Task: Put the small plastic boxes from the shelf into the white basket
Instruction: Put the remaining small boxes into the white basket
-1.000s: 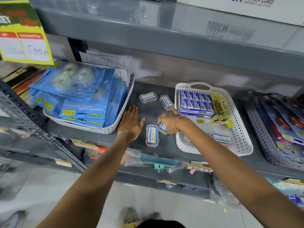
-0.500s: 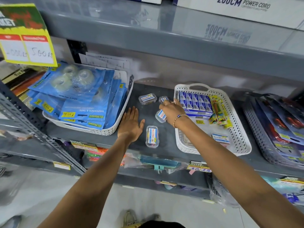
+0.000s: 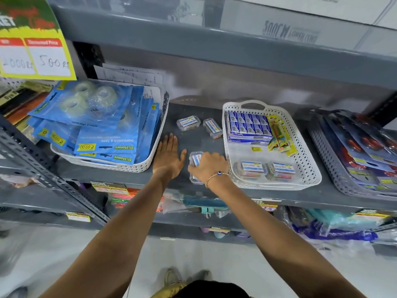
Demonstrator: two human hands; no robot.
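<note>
My right hand [image 3: 209,167] is curled over a small clear plastic box [image 3: 196,158] with a blue and white label, which lies on the grey shelf [image 3: 193,140] near its front edge. Flat on the shelf just left of it rests my left hand [image 3: 168,158], fingers apart and holding nothing. Two more small boxes [image 3: 188,123] [image 3: 213,127] lie further back on the shelf. To the right stands the white basket [image 3: 277,187], with two small boxes [image 3: 250,168] [image 3: 282,169] lying side by side at its front.
The white basket also holds blue packets [image 3: 249,126] and yellow packs [image 3: 279,134] at its back. At the left a second white basket [image 3: 111,167] is full of blue tape packs. A grey basket [image 3: 330,164] stands at the right. Another shelf [image 3: 214,50] hangs overhead.
My right hand, which held a small box up near the basket's left rim, has come down to the shelf's front and closed over the box there. My left hand has stayed flat.
</note>
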